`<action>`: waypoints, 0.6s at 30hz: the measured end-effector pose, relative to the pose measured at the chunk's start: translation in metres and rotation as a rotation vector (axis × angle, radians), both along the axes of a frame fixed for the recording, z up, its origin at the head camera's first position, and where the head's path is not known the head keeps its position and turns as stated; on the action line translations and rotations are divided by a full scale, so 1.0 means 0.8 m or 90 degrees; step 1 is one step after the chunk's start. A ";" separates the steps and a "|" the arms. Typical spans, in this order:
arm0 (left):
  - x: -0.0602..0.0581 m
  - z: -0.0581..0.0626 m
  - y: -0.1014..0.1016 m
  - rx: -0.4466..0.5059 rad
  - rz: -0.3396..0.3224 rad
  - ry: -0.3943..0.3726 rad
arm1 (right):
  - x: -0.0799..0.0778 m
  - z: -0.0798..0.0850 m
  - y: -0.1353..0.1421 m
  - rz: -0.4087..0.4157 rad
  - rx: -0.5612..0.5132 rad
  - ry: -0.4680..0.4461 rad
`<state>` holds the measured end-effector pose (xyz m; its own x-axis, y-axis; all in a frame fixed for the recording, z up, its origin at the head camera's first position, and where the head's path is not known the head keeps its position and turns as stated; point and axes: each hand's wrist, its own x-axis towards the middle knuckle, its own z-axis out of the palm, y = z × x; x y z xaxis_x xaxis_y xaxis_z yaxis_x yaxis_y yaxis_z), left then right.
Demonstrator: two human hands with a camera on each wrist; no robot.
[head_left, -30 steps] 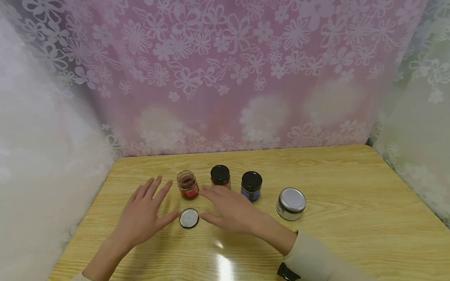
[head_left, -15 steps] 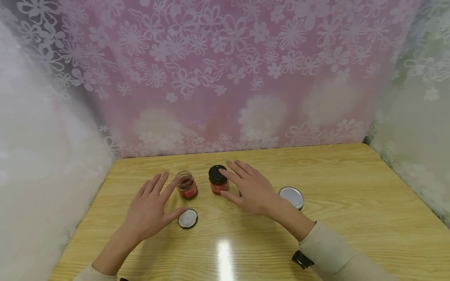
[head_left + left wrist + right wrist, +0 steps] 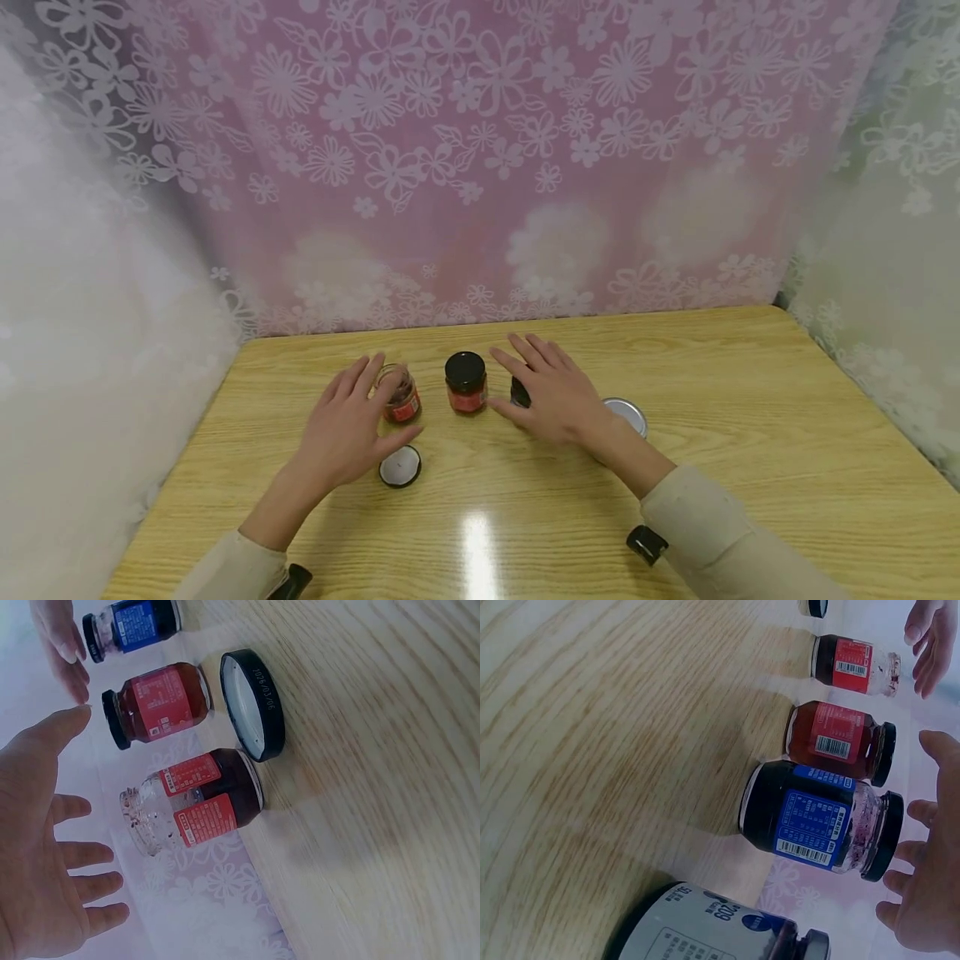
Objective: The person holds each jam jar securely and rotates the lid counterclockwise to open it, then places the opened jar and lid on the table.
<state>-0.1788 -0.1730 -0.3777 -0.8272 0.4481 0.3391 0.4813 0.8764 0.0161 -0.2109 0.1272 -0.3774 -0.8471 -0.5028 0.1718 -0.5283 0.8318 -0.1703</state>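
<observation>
In the head view my left hand is over the near left side of an open glass jar, fingers spread. That jar has a red label and dark contents low inside, as the left wrist view shows. Its black-rimmed lid lies with the white inside up, just in front, by my left thumb. My right hand hovers with relaxed fingers above a blue-labelled jar with a black lid, mostly hiding it in the head view. Between the hands stands a red-labelled jar, its black lid on. Neither hand grips anything.
A wider jar with a silver lid stands at the right, partly behind my right wrist. All of it is on a wood-grain table. A pink floral curtain hangs behind the table's far edge.
My right hand has moved right, from near the lid and the closed red-labelled jar to over the blue-labelled jar. My left hand has shifted forward and right towards the open jar.
</observation>
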 end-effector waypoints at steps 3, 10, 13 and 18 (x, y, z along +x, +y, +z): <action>-0.006 -0.002 0.004 -0.007 0.001 -0.006 | -0.003 -0.002 0.001 -0.010 0.001 -0.010; -0.015 -0.005 0.015 -0.023 -0.005 0.005 | -0.007 -0.004 0.000 -0.030 0.020 -0.015; -0.017 -0.006 0.021 -0.018 -0.009 0.013 | -0.008 -0.005 0.000 -0.036 0.025 -0.015; -0.018 -0.006 0.036 0.021 -0.011 0.018 | -0.012 -0.007 -0.001 -0.046 0.023 -0.015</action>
<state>-0.1934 -0.1439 -0.3824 -0.8094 0.4505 0.3766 0.4971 0.8671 0.0311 -0.2201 0.1261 -0.3831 -0.8849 -0.4463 0.1336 -0.4633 0.8731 -0.1517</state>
